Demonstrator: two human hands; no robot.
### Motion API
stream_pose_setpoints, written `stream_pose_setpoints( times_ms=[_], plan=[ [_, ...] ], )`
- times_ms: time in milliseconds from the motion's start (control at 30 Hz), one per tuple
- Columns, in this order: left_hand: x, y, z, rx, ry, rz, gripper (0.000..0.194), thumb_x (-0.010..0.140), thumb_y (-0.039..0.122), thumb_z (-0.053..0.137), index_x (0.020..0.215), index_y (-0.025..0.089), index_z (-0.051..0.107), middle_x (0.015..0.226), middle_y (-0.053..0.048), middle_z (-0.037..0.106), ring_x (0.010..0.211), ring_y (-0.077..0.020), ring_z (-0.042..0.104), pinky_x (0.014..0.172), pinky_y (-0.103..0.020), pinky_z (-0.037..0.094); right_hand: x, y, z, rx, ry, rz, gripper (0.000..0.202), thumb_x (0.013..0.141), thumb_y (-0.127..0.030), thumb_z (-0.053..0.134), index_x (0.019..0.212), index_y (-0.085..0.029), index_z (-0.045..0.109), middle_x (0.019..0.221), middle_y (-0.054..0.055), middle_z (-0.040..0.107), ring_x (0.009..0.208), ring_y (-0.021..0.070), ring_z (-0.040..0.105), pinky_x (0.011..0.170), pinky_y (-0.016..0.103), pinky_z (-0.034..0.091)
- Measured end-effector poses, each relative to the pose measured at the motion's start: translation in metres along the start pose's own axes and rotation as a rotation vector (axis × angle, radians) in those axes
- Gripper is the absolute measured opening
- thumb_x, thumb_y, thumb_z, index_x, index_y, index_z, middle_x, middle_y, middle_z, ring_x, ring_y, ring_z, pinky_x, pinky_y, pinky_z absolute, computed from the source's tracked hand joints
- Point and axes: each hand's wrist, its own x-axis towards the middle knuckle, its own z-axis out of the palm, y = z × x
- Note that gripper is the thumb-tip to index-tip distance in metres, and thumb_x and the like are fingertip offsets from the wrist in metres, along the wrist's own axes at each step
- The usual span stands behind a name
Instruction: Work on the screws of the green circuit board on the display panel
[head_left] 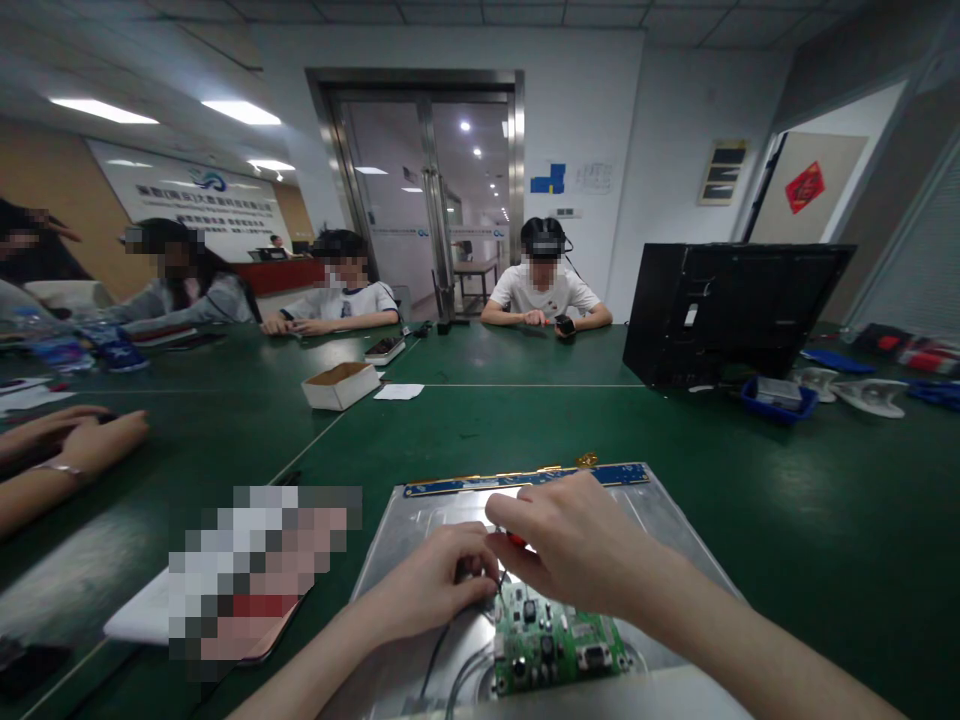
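A silver metal panel [382, 530] lies on the green table before me, with a narrow blue circuit strip [525, 478] along its far edge. On the panel's near part rests a green circuit board [559, 645]. My right hand [581, 540] is closed above the board's far edge around a small tool with a red-orange handle [516, 539], mostly hidden by the fingers. Beside it, my left hand [442, 575] pinches close to a thin dark piece at the board's far left corner; what it grips is unclear. Dark cables [435, 660] run below the left hand.
A partly blurred-out phone-like object [262, 600] lies to the left. Farther off are an open white box [341, 388], a black monitor [735, 310] and a blue tray [780, 400]. Several people sit around the table; a co-worker's hands [97, 435] are at the left.
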Motion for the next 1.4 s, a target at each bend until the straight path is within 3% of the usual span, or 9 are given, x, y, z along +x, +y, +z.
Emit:
stream_pose_setpoints(
  times_ms=[200,433,533,600,767,900,1067,1233,1400],
  plan=[
    [0.001,-0.005,0.002,0.022,-0.023,0.024,0.010,0.089,0.026,0.065,0.089,0.018,0.070,0.092,-0.005,0.070,0.088,-0.0233,0.062,0.081,-0.033,0.051,0.000,-0.001,-0.002,0.087,-0.012,-0.055,0.006,0.096,-0.022,0.055,0.097,-0.020,0.060,0.082,0.002,0.073,0.061,0.0128,0.053,0.052,0.030,0.017],
    [0.001,-0.002,-0.001,-0.016,-0.038,0.039,0.011,0.090,0.027,0.066,0.086,0.018,0.069,0.089,-0.004,0.069,0.083,-0.0210,0.060,0.075,-0.030,0.048,-0.002,0.002,-0.010,0.201,-0.074,-0.013,0.020,0.091,-0.020,0.056,0.111,-0.019,0.057,0.096,0.005,0.074,0.071,0.0150,0.060,0.058,0.029,0.025],
    [0.001,-0.002,0.000,0.000,-0.028,0.035,0.007,0.087,0.023,0.066,0.082,0.018,0.068,0.086,-0.002,0.067,0.081,-0.0201,0.059,0.072,-0.029,0.045,-0.003,0.004,-0.011,0.193,-0.061,-0.032,0.014,0.090,-0.021,0.058,0.104,-0.020,0.058,0.096,0.004,0.072,0.070,0.0140,0.057,0.057,0.028,0.025],
    [0.001,-0.004,0.001,0.007,-0.014,0.033,0.007,0.085,0.021,0.065,0.079,0.018,0.066,0.083,-0.002,0.066,0.078,-0.0196,0.059,0.071,-0.028,0.044,-0.003,0.004,-0.011,0.169,-0.050,-0.030,0.007,0.093,-0.026,0.059,0.098,-0.021,0.059,0.090,0.003,0.072,0.066,0.0135,0.055,0.055,0.029,0.022],
    [0.001,-0.005,0.002,-0.016,-0.028,0.041,0.011,0.088,0.024,0.063,0.079,0.018,0.065,0.082,-0.002,0.067,0.081,-0.0211,0.059,0.075,-0.031,0.047,-0.001,0.001,-0.008,0.117,-0.090,0.049,0.028,0.099,-0.048,0.062,0.091,-0.021,0.063,0.077,0.003,0.073,0.058,0.0132,0.052,0.054,0.030,0.016],
    [0.000,0.000,-0.001,-0.018,-0.039,0.016,0.004,0.086,0.021,0.066,0.087,0.018,0.068,0.091,-0.003,0.069,0.085,-0.0218,0.061,0.079,-0.032,0.048,-0.001,0.000,-0.007,0.102,-0.087,0.058,0.024,0.103,-0.036,0.056,0.085,-0.020,0.061,0.071,0.002,0.071,0.055,0.0121,0.050,0.054,0.030,0.016],
    [0.000,0.001,-0.001,-0.020,-0.020,0.005,0.004,0.084,0.022,0.068,0.083,0.018,0.068,0.090,-0.003,0.069,0.084,-0.0212,0.061,0.078,-0.031,0.047,0.000,0.002,-0.008,0.107,-0.079,0.041,0.010,0.096,-0.026,0.056,0.090,-0.019,0.061,0.078,0.003,0.072,0.059,0.0126,0.051,0.054,0.030,0.017],
    [0.001,-0.004,0.000,-0.035,-0.038,0.055,0.014,0.089,0.029,0.065,0.081,0.018,0.066,0.086,-0.003,0.068,0.080,-0.0206,0.059,0.073,-0.029,0.046,-0.001,0.002,-0.010,0.134,-0.061,0.027,0.011,0.086,-0.022,0.058,0.096,-0.019,0.060,0.088,0.004,0.070,0.063,0.0127,0.049,0.053,0.029,0.020],
    [0.001,-0.005,0.001,-0.034,-0.027,0.049,0.010,0.087,0.024,0.065,0.079,0.018,0.066,0.085,-0.003,0.067,0.080,-0.0202,0.059,0.073,-0.029,0.046,-0.002,0.002,-0.010,0.142,-0.040,0.009,0.007,0.085,-0.023,0.057,0.092,-0.020,0.058,0.084,0.002,0.067,0.061,0.0118,0.043,0.053,0.029,0.020]
  ],
)
